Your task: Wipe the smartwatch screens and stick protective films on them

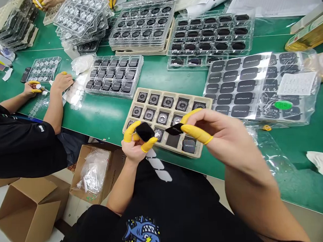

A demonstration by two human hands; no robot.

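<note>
My left hand [135, 145], with yellow finger cots, is closed on a smartwatch body [145, 131] whose glossy black screen faces up. Pinched between the thumb and forefinger of my right hand [218, 136] is a dark rounded-square film sticker [174, 129] with faint lettering, held tilted just right of the watch and apart from it. Beneath both hands lies a beige compartment tray [168, 148]. Several watch bodies rest in it back side up, and a watch [189, 144] in the front right compartment bears a lettered dark cover. My hands partly hide the front row.
Sheets of dark stickers [233, 86] lie right of the tray, partly in clear plastic. Clear trays of watch parts [112, 75] and stacked trays [143, 25] stand farther back. At left a co-worker's hands [59, 82] handle small parts. Open cardboard boxes [29, 212] stand below the green table [105, 114].
</note>
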